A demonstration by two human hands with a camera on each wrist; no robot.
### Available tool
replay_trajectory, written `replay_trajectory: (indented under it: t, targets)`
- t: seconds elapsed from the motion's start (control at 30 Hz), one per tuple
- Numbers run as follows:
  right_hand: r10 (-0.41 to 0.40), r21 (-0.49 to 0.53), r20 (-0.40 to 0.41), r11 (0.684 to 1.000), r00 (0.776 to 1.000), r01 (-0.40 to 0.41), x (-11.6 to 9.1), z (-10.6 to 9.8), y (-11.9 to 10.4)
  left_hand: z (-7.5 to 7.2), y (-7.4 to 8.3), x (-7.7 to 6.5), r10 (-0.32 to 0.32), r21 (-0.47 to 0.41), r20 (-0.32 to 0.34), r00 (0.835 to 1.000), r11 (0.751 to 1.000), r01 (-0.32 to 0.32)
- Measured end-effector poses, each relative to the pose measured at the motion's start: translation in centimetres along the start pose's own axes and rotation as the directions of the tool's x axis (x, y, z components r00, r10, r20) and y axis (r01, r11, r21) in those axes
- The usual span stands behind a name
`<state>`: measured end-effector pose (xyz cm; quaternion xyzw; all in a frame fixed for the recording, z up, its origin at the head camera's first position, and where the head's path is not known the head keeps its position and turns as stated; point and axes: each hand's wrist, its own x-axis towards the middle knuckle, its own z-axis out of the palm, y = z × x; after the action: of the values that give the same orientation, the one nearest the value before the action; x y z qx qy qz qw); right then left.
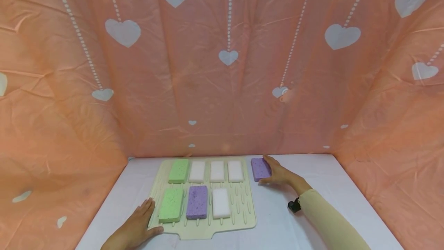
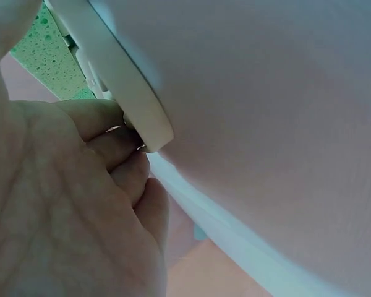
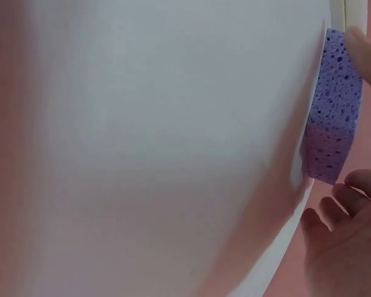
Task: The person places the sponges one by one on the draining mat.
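A purple sponge [image 1: 260, 169] lies on the white table just right of a cream ribbed mat. My right hand [image 1: 278, 172] spans its right part, with the thumb at the near end and fingertips at the far end. The right wrist view shows the thumb over one end of that sponge [image 3: 334, 105] and curled fingers by the other. My left hand [image 1: 137, 223] rests at the near left corner of the mat [image 1: 243, 219]; its fingertips touch the rim [image 2: 136, 93]. On the mat sit green sponges [image 1: 171, 205], white sponges [image 1: 221, 203] and another purple sponge [image 1: 197, 202], in two rows.
White cloth covers the table [image 1: 277, 219] around the mat. Orange curtains [image 1: 222, 99] printed with white hearts enclose the back and both sides. A dark device [image 1: 294, 205] is strapped to the right wrist. The mat has a short tab [image 1: 195, 235] at its near edge.
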<state>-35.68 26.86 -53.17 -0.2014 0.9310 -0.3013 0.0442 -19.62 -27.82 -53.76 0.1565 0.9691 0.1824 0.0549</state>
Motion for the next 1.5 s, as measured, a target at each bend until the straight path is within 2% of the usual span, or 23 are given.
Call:
replay_trajectory:
  t: [0.5,0.7,0.8,0.97,1.07,1.23,1.5]
  targets:
    - [0.047,0.004,0.005,0.999,0.999,-0.047,0.3,0.2,-0.1,-0.2,0.2,0.0,-0.014,-0.022,0.014,1.000,1.000,0.015]
    - [0.072,0.005,-0.013,0.997,0.997,-0.072,0.3,0.5,0.1,0.0,-0.2,-0.1,0.008,-0.047,-0.003,1.000,0.999,-0.008]
    - [0.068,0.025,-0.032,0.997,0.997,-0.068,0.2,0.5,-0.2,0.4,-0.5,-0.3,0.028,-0.080,-0.023,0.999,0.996,-0.030]
    - [0.048,0.045,-0.068,0.998,0.997,-0.045,0.2,0.6,-0.5,0.7,-0.9,-0.2,0.050,-0.083,-0.048,0.998,0.995,-0.054]
    - [0.033,0.040,-0.084,0.999,0.996,-0.030,0.1,0.7,-0.5,0.6,-0.9,-0.1,0.044,-0.108,-0.038,0.998,0.993,-0.048]
    - [0.035,0.061,-0.086,0.998,0.996,-0.029,0.1,0.9,-0.5,0.6,-0.8,0.0,0.031,-0.085,-0.020,0.999,0.996,-0.032]
    - [0.028,0.046,-0.099,0.999,0.995,-0.023,-0.1,1.1,-1.4,1.9,-2.1,0.2,0.006,-0.129,-0.070,0.998,0.992,-0.015]
